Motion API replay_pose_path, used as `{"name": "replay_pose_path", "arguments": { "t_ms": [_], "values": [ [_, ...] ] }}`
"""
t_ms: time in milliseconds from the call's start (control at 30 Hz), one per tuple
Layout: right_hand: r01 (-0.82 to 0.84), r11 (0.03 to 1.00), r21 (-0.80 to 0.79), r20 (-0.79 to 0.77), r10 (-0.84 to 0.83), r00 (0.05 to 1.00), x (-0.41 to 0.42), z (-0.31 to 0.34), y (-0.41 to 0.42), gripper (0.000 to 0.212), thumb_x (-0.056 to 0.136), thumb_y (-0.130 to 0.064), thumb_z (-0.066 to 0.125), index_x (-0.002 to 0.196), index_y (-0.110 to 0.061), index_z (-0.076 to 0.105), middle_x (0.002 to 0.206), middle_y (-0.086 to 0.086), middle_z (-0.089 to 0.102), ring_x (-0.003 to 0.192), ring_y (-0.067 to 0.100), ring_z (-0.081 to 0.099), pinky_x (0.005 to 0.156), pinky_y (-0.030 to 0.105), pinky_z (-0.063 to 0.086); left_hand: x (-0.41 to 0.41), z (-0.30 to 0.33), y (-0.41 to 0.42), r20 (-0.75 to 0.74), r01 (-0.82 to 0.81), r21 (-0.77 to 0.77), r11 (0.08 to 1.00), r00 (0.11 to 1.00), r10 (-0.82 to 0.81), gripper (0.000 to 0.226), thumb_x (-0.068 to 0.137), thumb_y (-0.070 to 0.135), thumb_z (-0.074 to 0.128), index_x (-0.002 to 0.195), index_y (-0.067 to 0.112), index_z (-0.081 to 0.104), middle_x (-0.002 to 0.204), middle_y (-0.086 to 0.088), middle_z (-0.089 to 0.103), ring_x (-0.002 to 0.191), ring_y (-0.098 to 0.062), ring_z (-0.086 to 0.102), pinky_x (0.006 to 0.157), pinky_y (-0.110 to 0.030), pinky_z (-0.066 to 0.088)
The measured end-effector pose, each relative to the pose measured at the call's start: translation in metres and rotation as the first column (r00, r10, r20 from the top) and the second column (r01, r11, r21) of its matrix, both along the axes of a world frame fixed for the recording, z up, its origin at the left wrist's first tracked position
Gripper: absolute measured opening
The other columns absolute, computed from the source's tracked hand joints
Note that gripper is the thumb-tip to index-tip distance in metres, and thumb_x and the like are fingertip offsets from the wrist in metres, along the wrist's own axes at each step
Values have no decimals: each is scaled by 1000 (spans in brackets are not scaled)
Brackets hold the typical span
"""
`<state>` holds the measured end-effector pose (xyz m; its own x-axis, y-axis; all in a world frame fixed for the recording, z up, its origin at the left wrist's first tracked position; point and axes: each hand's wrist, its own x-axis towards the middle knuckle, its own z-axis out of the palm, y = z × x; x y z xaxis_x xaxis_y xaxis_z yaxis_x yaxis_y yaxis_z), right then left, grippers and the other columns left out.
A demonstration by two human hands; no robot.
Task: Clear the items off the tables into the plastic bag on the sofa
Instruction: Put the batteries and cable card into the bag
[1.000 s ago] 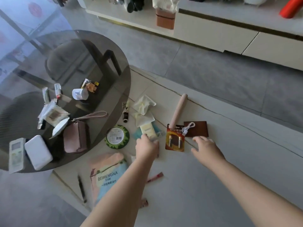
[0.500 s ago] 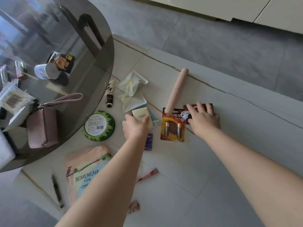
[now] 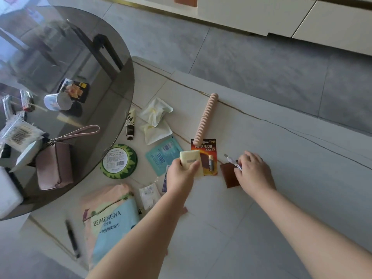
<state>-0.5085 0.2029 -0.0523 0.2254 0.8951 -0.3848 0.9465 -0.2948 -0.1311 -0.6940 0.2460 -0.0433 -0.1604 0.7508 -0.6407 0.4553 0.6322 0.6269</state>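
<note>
While the head view looks down on a pale marble-patterned counter (image 3: 281,178) beside a round smoked-glass counter (image 3: 112,63), the left hand (image 3: 181,176) holds a pale yellow sachet (image 3: 191,161) lifted above the surface, thumb on top and fingers (image 3: 192,166) curled beneath, clamped on it. Just beyond it lies an orange battery pack (image 3: 208,156), partly hidden by the sachet. The right hand (image 3: 254,171) rests on a brown leather card holder (image 3: 229,176), its fingers bent and pinching a small white cable (image 3: 231,160) against the holder's upper edge.

A ribbed pink case (image 3: 205,118) lies diagonally with its lower end on the battery pack's top corner. Left of the sachet sits a teal sachet (image 3: 161,156), and above that two crumpled pale wrappers (image 3: 155,121). A dark-capped hand-cream tube (image 3: 129,124) lies at the glass counter's rim, near a round green tin (image 3: 119,161). Nearer the camera, a BEIMENGNA tissue pack (image 3: 108,220) lies beside a black pen (image 3: 72,238).

On the glass counter rest a pink wristlet pouch (image 3: 54,164), a small white cup (image 3: 57,101) on its side, a barcoded packet (image 3: 19,134) and a white box (image 3: 8,192) at the frame edge. The plastic bag and sofa are out of view.
</note>
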Motion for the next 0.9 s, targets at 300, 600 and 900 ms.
{"name": "replay_pose_path", "arguments": {
  "t_ms": [300,600,900],
  "values": [
    [-38,986,-161,-13,36,999,7,-17,-4,70,85,-34,64,141,-19,24,149,4,27,135,29,27,99,40,41,39,-26,15,-262,203,5,979,945,-195,43,85,29,66,123,15,52,112,-8,46,108,-26,46,92,-40,46],
    [143,975,-168,68,-133,989,7,-13,-23,62,76,-53,68,118,-13,45,121,10,41,115,28,41,87,34,42,39,-35,24,-123,91,-194,977,986,-116,55,75,31,78,114,13,43,109,-10,57,100,-26,59,84,-39,55],
    [375,892,-253,-106,-411,906,6,-9,-46,50,79,-46,68,104,-13,41,111,8,61,104,29,60,69,32,41,68,-30,-4,93,27,-267,963,996,-2,54,72,21,79,115,9,50,100,-8,61,87,-20,59,66,-29,53]
  ]
}}
